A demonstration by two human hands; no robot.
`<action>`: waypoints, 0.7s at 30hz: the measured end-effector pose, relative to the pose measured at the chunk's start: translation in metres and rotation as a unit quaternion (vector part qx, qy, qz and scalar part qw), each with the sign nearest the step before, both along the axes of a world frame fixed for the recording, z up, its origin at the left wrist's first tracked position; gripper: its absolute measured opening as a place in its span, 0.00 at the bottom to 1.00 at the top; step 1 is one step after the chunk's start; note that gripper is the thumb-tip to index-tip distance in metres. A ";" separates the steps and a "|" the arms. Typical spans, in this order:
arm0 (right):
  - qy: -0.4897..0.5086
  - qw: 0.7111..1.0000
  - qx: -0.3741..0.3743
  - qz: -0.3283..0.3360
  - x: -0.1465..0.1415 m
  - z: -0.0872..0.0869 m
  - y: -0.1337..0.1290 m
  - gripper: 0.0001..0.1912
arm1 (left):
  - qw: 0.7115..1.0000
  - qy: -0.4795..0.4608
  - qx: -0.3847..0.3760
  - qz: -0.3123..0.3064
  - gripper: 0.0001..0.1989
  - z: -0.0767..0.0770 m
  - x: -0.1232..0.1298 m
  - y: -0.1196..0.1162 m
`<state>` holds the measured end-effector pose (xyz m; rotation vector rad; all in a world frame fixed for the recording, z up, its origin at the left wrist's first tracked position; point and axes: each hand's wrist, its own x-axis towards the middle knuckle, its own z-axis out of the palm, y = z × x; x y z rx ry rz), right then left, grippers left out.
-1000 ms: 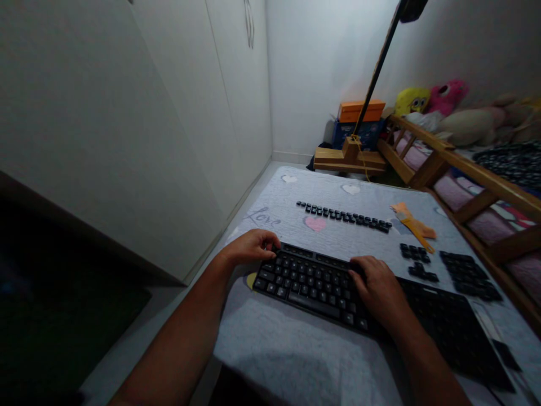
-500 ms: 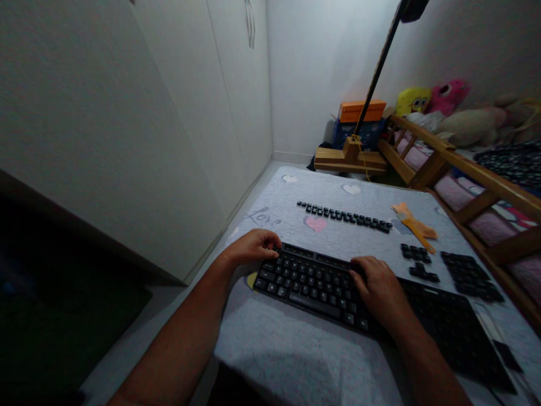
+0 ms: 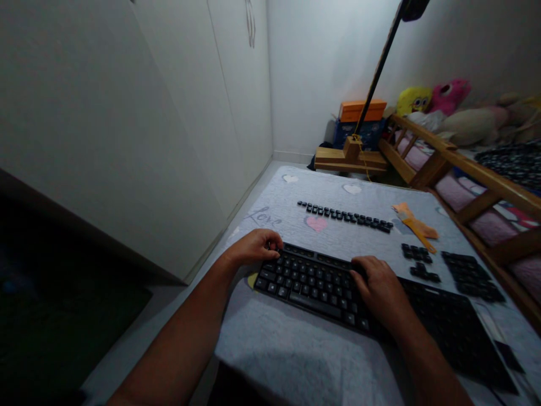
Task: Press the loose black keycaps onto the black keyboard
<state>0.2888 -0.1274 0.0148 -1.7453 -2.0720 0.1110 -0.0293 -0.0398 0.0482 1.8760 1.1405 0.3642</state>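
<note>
A black keyboard (image 3: 315, 282) lies at a slant on the cloth-covered table, keycaps on its left part and darker bare sections at its right. My left hand (image 3: 260, 247) is at its upper left corner, fingers curled and thumb on the edge; what they pinch, if anything, is too small to name. My right hand (image 3: 374, 282) grips the keyboard's top edge right of the middle, thumb pointing left. Beyond it, loose keycaps (image 3: 344, 216) stand in rows. More loose keycaps (image 3: 469, 276) lie in groups on the right.
An orange-handled brush (image 3: 416, 232) rests on an orange cloth (image 3: 429, 230) at the right. Behind the table (image 3: 321, 179) are a wooden stand (image 3: 350, 158) with a slanted pole and an orange box (image 3: 361, 110). A wooden bed rail (image 3: 465, 163) runs along the right, a white cupboard (image 3: 190, 113) along the left.
</note>
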 end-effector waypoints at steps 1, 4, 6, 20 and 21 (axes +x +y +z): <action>0.001 1.000 0.001 0.000 0.000 0.000 0.000 0.10 | 1.000 -0.002 -0.003 -0.001 0.10 0.001 0.000 0.000; 0.005 1.000 0.004 0.001 -0.001 0.001 0.000 0.10 | 1.000 -0.003 -0.003 -0.004 0.09 0.002 0.000 -0.001; 0.008 1.000 0.006 0.001 -0.001 0.001 0.000 0.10 | 1.000 0.001 -0.002 -0.005 0.09 0.002 0.000 -0.001; 0.009 1.000 -0.004 0.004 0.000 0.000 0.000 0.11 | 0.999 0.026 0.036 -0.009 0.08 -0.002 0.001 0.000; 0.008 1.000 -0.005 0.004 0.000 0.000 0.000 0.11 | 0.999 0.024 0.026 -0.011 0.08 -0.001 0.001 0.000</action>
